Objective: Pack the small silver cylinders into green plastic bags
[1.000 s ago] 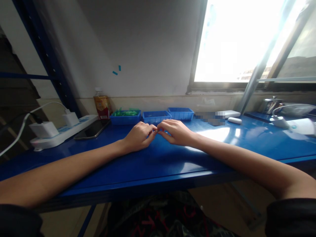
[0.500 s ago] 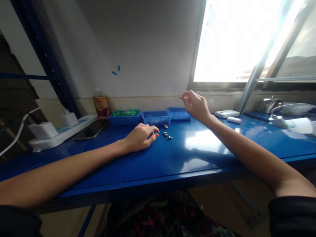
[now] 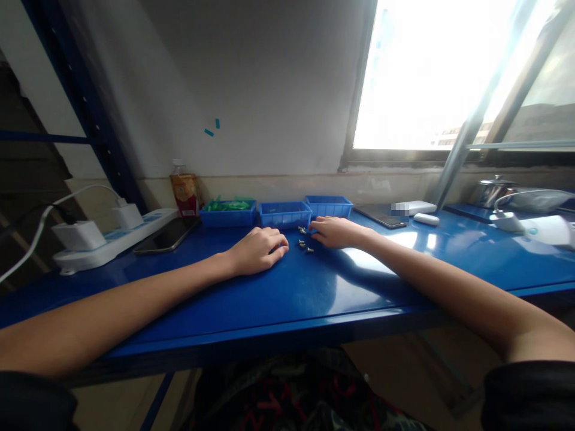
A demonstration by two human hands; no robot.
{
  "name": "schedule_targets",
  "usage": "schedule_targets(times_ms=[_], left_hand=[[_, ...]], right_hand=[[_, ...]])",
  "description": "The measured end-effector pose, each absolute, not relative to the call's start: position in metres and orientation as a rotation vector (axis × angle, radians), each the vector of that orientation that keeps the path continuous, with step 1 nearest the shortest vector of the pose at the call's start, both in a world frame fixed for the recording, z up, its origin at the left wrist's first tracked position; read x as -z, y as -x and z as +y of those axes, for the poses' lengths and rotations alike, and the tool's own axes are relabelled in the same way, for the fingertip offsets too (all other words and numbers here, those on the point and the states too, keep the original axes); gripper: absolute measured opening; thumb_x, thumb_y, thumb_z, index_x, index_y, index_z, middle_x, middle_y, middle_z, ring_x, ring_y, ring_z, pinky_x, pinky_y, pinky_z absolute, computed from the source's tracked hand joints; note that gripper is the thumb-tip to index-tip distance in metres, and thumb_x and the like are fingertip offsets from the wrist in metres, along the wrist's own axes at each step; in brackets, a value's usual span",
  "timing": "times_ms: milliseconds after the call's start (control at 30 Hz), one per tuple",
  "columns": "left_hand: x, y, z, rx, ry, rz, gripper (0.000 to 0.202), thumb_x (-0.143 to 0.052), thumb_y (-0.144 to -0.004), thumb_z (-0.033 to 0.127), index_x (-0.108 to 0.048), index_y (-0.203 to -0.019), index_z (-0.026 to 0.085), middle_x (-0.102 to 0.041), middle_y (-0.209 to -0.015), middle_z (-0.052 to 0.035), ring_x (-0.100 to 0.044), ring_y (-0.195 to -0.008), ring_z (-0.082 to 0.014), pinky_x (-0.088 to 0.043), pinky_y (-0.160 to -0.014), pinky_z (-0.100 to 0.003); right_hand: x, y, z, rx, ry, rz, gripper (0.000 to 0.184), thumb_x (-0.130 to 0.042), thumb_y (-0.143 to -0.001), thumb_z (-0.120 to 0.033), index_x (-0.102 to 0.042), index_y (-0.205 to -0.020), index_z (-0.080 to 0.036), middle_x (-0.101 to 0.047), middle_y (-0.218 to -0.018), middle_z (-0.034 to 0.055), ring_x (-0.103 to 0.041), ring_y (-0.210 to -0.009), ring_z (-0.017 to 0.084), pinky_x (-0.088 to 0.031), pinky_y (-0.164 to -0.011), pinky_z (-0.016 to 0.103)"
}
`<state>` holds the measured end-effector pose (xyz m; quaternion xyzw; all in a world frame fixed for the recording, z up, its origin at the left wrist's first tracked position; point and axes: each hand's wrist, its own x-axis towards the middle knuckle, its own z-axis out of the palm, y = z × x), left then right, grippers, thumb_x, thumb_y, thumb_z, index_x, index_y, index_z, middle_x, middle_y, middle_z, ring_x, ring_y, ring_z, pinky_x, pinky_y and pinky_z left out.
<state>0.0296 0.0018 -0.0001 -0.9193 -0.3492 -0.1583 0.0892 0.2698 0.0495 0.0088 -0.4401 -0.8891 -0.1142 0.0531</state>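
Now we have a few small metal screws [image 3: 309, 250] lying loose on the blue table [image 3: 269, 296], in front of the middle blue bin [image 3: 285, 216] and between our two hands. Our right hand [image 3: 333, 232] is palm down just beside the farther screws, its fingers bent toward them; we cannot tell whether the fingertips grip one. Our left hand [image 3: 259, 250] rests to the left of the screws, loosely curled with the thumb near the index finger, and we cannot tell if anything is tucked inside. Flanking the middle bin, we see a left bin [image 3: 229, 218] with green pieces [image 3: 228, 205] in it and a right bin [image 3: 329, 209] set slightly farther back. Beyond, on our left, are a phone [image 3: 168, 235], a bottle [image 3: 185, 193] and a white power strip [image 3: 96, 257]; on our right lie a dark flat device [image 3: 377, 214] and a small white case [image 3: 426, 219].
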Motion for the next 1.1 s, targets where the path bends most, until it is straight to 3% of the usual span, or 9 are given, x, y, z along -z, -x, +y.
schedule_targets(times_ms=[133,400,633,833,1100], left_hand=[[0.000,-0.030,0.002,0.479,2.741,-1.028,0.024,-0.044,-0.092,0.031,-0.064,-0.095,0.020,-0.065,-0.093,-0.0052,-0.060,-0.088,-0.0195,-0.041,-0.077,-0.031],[0.000,-0.030,0.002,0.467,2.747,-1.039,0.023,-0.044,-0.092,0.031,-0.064,-0.095,0.020,-0.065,-0.094,-0.0052,-0.059,-0.088,-0.0199,-0.041,-0.077,-0.031],[0.000,-0.029,0.003,0.459,2.754,-1.040,0.024,-0.043,-0.092,0.032,-0.063,-0.097,0.020,-0.065,-0.095,-0.0054,-0.059,-0.090,-0.0201,-0.041,-0.079,-0.032],[0.000,-0.029,0.003,0.460,2.753,-1.033,0.024,-0.042,-0.092,0.032,-0.063,-0.096,0.020,-0.065,-0.094,-0.0054,-0.059,-0.090,-0.0200,-0.041,-0.078,-0.032],[0.002,-0.030,0.003,0.511,2.728,-1.055,0.023,-0.044,-0.091,0.033,-0.062,-0.097,0.020,-0.066,-0.091,-0.0044,-0.060,-0.087,-0.0200,-0.042,-0.076,-0.032]], right_hand=[[-0.004,-0.268,0.050,0.369,1.214,-2.665,0.032,-0.049,-0.090,-0.032,-0.055,-0.120,-0.025,-0.064,-0.111,0.0088,-0.062,-0.099,0.026,-0.046,-0.071,0.031],[-0.002,-0.267,0.052,0.371,1.269,-2.603,0.020,-0.052,-0.087,-0.034,-0.065,-0.099,-0.024,-0.066,-0.102,0.0066,-0.062,-0.092,0.022,-0.044,-0.067,0.027],[0.004,-0.258,0.053,0.249,1.204,-2.497,0.023,-0.054,-0.086,-0.038,-0.067,-0.094,-0.022,-0.067,-0.094,0.0046,-0.061,-0.089,0.020,-0.043,-0.069,0.027],[0.006,-0.256,0.054,0.230,1.163,-2.500,0.016,-0.055,-0.085,-0.031,-0.066,-0.086,-0.019,-0.067,-0.093,0.0048,-0.061,-0.085,0.018,-0.042,-0.068,0.026],[-0.006,-0.255,0.040,0.341,0.749,-2.473,0.017,-0.053,-0.089,-0.030,-0.063,-0.090,-0.017,-0.065,-0.087,0.0056,-0.058,-0.084,0.018,-0.043,-0.072,0.027]])
